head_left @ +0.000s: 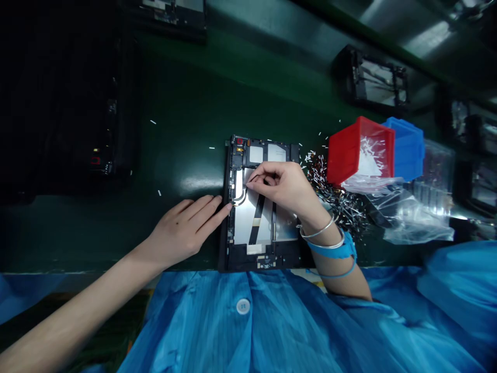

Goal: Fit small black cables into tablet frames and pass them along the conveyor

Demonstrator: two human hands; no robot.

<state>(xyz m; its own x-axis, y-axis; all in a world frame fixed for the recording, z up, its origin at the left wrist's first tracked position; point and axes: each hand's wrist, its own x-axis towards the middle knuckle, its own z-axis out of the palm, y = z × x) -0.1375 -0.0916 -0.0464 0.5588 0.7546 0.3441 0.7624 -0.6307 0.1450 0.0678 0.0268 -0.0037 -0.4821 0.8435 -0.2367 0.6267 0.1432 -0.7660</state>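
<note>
An opened tablet (266,202) lies on the green work surface in front of me, its silver inner plate and circuit boards facing up. My right hand (285,186) is over its upper middle, with thumb and index finger pinched on a thin dark cable (244,197). That cable curves down to the tablet's left side. My left hand (190,225) lies beside the left edge, fingers stretched out. Its index fingertip touches the tablet near the cable's lower end. A flat black ribbon cable (256,220) runs across the plate below my right hand.
Right of the tablet, a heap of small dark and white strips (337,202) spreads beside a red bin (345,150) holding white pieces. A blue bin (411,147) and clear plastic bags (419,217) adjoin it. More opened devices (378,80) stand behind. Dark stacked devices (58,103) occupy the left.
</note>
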